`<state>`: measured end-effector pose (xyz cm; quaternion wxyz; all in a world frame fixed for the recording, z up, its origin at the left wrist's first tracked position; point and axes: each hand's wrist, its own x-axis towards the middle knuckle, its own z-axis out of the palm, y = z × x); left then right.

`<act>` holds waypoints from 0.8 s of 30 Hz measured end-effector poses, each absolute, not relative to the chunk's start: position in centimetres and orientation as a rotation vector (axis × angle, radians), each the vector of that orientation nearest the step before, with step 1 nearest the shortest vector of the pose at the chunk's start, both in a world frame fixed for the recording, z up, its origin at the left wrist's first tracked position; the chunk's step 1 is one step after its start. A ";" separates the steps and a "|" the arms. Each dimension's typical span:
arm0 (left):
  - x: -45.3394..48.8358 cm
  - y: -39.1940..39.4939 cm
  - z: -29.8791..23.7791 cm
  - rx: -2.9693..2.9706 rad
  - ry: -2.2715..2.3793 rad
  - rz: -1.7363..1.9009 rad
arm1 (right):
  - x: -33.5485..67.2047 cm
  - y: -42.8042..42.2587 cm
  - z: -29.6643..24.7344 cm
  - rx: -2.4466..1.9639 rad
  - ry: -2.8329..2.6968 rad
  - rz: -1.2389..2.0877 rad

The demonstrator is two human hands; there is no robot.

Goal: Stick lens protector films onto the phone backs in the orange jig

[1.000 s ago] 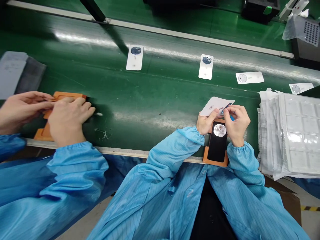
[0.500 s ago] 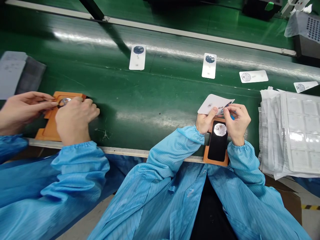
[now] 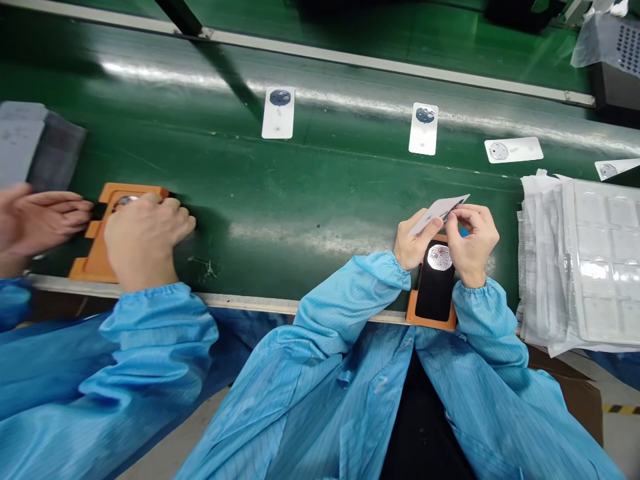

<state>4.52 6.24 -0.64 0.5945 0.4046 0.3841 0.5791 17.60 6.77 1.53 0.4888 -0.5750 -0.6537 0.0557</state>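
My left hand grips the lower edge of a white card, which is tilted up above the belt. At the card's right end, my right hand pinches a small film or sticker; a bit of blue shows under its fingers. Below both hands lies a black phone back with a round silver camera ring, seated in an orange jig at the belt's near edge.
A co-worker's two hands work at another orange jig on the left. Several white cards lie along the green belt. A stack of clear blister trays sits at right. Grey sheets lie far left.
The white card has tipped up more edge-on in my hands. The cards on the belt have drifted right. The co-worker's far hand has drawn back from the jig.
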 end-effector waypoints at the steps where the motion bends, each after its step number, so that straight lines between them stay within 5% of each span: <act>1: 4.4 6.1 -0.7 0.969 0.907 1.326 | 17.5 6.8 1.5 -1.399 -1.597 0.101; 10: 4.9 7.4 -1.8 0.736 0.886 1.345 | 20.2 7.6 0.8 -1.610 -1.623 -0.091; 18: 2.2 10.5 -1.8 0.593 0.886 1.368 | 29.4 4.9 0.6 -2.353 -1.590 0.267; 24: 0.2 6.0 0.9 1.516 0.977 1.279 | 27.7 0.7 4.4 -1.830 -1.745 0.131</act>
